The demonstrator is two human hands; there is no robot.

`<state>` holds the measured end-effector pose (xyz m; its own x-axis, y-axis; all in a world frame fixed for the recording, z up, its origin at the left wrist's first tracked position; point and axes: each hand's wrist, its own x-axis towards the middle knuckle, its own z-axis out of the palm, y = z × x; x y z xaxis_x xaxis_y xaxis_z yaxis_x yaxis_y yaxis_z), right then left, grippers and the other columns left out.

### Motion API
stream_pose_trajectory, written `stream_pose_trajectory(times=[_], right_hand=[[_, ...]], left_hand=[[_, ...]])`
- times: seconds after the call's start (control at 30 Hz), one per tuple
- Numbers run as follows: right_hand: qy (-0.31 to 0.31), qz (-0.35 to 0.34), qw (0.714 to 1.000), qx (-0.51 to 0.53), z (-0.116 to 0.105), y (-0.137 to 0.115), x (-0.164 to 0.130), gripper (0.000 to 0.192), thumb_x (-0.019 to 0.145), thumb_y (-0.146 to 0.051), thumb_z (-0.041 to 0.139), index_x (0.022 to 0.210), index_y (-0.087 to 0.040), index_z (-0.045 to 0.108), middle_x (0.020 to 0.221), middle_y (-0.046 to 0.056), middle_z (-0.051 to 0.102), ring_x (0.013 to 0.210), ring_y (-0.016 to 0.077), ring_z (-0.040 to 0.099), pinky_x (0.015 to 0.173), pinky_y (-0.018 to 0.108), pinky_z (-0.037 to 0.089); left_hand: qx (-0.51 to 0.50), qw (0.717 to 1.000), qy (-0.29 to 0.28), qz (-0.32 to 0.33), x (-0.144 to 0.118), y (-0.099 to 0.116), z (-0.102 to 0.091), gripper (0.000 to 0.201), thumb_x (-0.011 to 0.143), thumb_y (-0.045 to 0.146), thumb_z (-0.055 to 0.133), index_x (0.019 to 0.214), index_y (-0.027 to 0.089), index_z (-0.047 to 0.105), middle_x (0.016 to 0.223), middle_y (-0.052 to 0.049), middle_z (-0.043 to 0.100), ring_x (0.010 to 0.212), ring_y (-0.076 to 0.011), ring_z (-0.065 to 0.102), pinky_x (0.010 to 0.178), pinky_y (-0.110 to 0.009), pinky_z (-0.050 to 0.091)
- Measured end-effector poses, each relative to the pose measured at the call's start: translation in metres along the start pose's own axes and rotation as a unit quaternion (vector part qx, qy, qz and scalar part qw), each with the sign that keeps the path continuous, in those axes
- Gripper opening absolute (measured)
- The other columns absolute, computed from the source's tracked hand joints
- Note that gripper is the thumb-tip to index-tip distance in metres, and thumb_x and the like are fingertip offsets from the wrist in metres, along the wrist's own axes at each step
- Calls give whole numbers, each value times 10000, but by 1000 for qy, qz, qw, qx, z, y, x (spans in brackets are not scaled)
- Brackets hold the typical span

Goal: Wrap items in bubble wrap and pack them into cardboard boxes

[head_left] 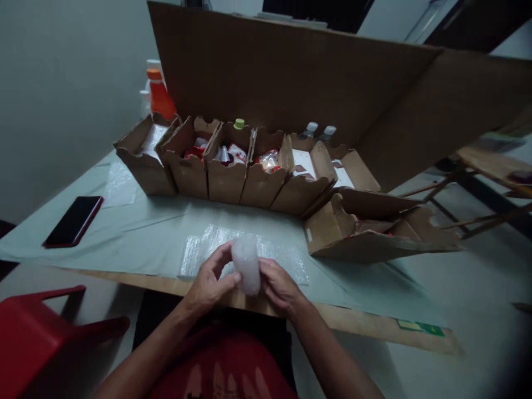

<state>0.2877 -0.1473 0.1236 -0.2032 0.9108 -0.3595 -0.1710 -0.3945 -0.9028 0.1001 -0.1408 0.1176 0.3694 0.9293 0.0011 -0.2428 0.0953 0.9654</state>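
Observation:
Both of my hands hold a small bundle wrapped in bubble wrap [246, 263] just above the near edge of the table. My left hand [210, 280] grips its left side with thumb and fingers. On the other side my right hand [279, 285] presses against it. A flat sheet of bubble wrap [199, 249] lies on the table right behind the bundle.
A row of open cardboard boxes [226, 172] with packets inside stands mid-table before a tall cardboard sheet [291, 77]. One box [366, 230] lies tipped at right. A dark phone [75, 220] lies at left, an orange bottle [160, 97] behind. A red chair [37, 327] is near left.

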Motion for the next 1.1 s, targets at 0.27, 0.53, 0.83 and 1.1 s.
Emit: stream_pose_trajectory(times=[0.27,0.53,0.83,1.1], right_hand=[[-16,-109,988,-106,-13,5,-24,488,822,-594,716,1100,-195,673,1006,62,718,908,208,673,766,306,543],[208,-277,888,-301,-3,8,-21,332,847,-369,716,1142,-228,655,1107,58,705,964,211,643,819,327,514],[188,-247,922,-233,-14,36,-28,714,837,-477,753,1468,-249,507,1362,117,650,1199,292,648,971,422,556],[147,-353,866,-323,-19,-25,-15,201,929,-278,625,1060,-244,774,976,30,787,882,196,735,821,311,579]], left_hand=[[-90,993,33,-68,3,-10,11,540,723,360,835,1182,171,623,1065,-70,700,962,-210,647,846,-292,500],[118,982,145,-35,1,3,4,176,780,324,725,834,162,682,744,12,632,703,-136,563,679,-238,448],[89,983,-153,54,-3,14,25,425,927,520,561,1191,215,696,1505,-130,513,1339,-320,529,1046,-427,478],[494,815,-82,291,48,38,-1,699,810,265,708,1461,217,459,1509,-150,512,1508,-336,298,1233,-578,174]])
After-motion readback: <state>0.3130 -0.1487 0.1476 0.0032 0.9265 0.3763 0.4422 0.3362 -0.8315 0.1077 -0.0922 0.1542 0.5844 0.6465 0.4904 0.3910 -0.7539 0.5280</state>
